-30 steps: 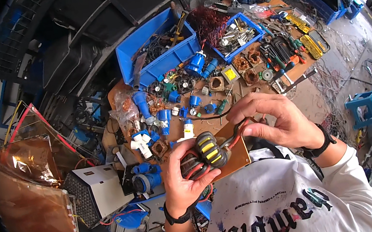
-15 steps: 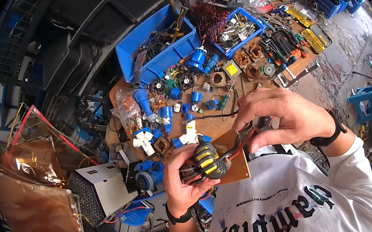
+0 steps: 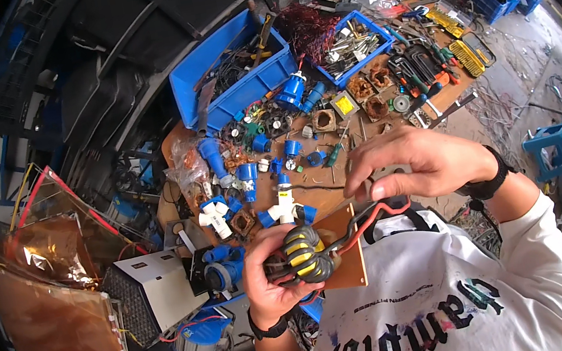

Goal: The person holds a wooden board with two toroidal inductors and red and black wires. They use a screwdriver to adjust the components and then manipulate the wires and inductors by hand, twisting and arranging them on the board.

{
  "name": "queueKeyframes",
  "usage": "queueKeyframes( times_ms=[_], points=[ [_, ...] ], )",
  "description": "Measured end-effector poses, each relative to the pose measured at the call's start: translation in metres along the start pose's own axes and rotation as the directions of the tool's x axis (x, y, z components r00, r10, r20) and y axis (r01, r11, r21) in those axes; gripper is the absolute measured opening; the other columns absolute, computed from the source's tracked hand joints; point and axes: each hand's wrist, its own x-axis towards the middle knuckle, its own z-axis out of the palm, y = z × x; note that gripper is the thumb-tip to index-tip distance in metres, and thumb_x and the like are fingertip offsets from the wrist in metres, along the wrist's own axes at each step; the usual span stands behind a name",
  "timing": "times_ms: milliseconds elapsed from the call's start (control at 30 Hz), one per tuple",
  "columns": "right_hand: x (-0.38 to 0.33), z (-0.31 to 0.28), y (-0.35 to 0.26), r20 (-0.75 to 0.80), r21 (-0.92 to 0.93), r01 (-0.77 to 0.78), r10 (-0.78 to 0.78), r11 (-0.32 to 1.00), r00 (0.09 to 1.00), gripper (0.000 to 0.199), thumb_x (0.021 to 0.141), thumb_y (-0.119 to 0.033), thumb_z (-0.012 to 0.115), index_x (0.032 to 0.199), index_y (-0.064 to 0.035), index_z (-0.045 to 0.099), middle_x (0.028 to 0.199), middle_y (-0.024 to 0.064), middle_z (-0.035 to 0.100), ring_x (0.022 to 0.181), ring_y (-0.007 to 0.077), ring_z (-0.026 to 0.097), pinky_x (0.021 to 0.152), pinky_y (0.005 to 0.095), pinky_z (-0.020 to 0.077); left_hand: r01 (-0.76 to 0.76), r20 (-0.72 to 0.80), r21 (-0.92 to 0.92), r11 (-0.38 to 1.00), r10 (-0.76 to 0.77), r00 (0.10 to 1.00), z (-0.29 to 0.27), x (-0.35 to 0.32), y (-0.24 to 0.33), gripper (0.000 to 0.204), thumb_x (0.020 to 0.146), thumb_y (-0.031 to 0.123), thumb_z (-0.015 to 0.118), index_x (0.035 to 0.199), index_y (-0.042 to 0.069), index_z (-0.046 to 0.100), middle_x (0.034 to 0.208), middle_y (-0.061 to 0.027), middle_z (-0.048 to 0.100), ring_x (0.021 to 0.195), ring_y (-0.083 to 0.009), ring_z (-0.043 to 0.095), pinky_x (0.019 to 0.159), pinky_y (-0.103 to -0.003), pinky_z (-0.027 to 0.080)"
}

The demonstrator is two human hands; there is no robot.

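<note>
My left hand point(image 3: 267, 282) is closed round a ring-shaped coil point(image 3: 307, 254), thick black wire wound over a yellow core. A flat brown board point(image 3: 347, 246) stands upright against the coil's right side. From the coil a red wire point(image 3: 383, 207) loops right beneath my right hand point(image 3: 417, 166). That hand is curled, thumb near the fingertips, on a black wire point(image 3: 313, 187) whose free end sticks out leftward over the table. Its fingers partly hide the grip.
Blue and white plug connectors point(image 3: 286, 204) crowd the wooden table beyond my hands. Farther back are a blue crate point(image 3: 238, 97) of cables, a blue tray point(image 3: 356, 47) of metal parts and hand tools point(image 3: 419, 70). A white-topped box point(image 3: 159, 289) stands at the left.
My right hand has lifted slightly away from the coil, its fingers closer together. The red wire now bows out more openly below it. The board has turned more upright beside the coil.
</note>
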Motion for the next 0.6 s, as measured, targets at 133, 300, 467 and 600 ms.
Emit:
queueKeyframes(
  times_ms=[133,300,467,600],
  points=[
    [0.000,-0.001,0.010,0.094,0.031,0.008,-0.011,0.999,0.995,0.031,0.101,-0.028,0.061,0.108,0.0017,0.066,0.100,0.0145,0.069,0.094,0.0323,0.066,0.082,0.0402,0.0507,-0.006,-0.005,0.004,1.000,0.006,1.000,0.000,-0.001,0.000,0.081,0.074,0.039,0.091,0.131,0.000,0.048,0.122,-0.0234,0.062,0.108,-0.0314,0.064,0.093,-0.042,0.052],
    [0.002,-0.012,-0.002,0.045,-0.154,0.120,-0.114,0.981,0.992,0.024,0.097,-0.026,0.066,0.096,-0.0021,0.069,0.086,0.0104,0.062,0.085,0.0295,0.059,0.076,0.0406,0.0468,-0.016,0.031,0.123,0.992,0.012,0.999,-0.003,-0.001,0.002,0.080,0.073,0.037,0.092,0.131,0.000,0.050,0.121,-0.0215,0.063,0.107,-0.0312,0.065,0.090,-0.040,0.053],
    [0.004,-0.016,-0.020,0.005,-0.307,0.171,-0.178,0.936,0.984,0.020,0.086,-0.024,0.077,0.088,-0.0052,0.071,0.082,0.0061,0.059,0.082,0.0274,0.056,0.074,0.0399,0.0457,-0.002,0.058,0.241,0.971,-0.013,0.998,-0.004,0.002,0.007,0.080,0.071,0.032,0.093,0.132,0.002,0.051,0.121,-0.0200,0.065,0.103,-0.0311,0.067,0.084,-0.038,0.055],
    [0.005,-0.013,-0.025,0.014,-0.368,0.174,-0.182,0.914,0.983,0.019,0.084,-0.023,0.078,0.088,-0.0060,0.072,0.083,0.0064,0.058,0.083,0.0277,0.057,0.074,0.0402,0.0457,0.080,0.037,0.273,0.959,-0.094,0.995,-0.004,0.001,0.012,0.081,0.069,0.029,0.095,0.132,-0.001,0.052,0.121,-0.0191,0.064,0.103,-0.0310,0.067,0.085,-0.038,0.056]
  ],
)
